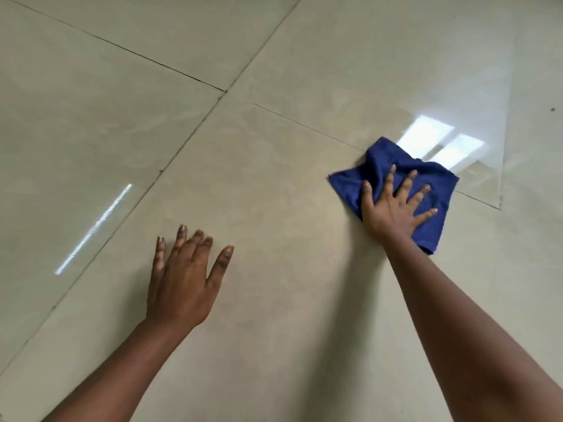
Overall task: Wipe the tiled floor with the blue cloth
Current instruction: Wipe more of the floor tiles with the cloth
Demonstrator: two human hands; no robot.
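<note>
Overhead: right hand (393, 205) flat on blue cloth (396, 166); left hand (182, 281) spread on tiled floor (274, 208) (glossy).

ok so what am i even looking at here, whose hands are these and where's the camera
There is no machine here. The one picture comes from a camera worn on a person's head, looking forward and down, so the arms reach in from the bottom. The right hand presses flat, fingers spread, on a crumpled blue cloth lying on the glossy beige tiled floor. The left hand holds nothing, fingers straight over or on the bare tile. The bright patches are light reflections.
</note>
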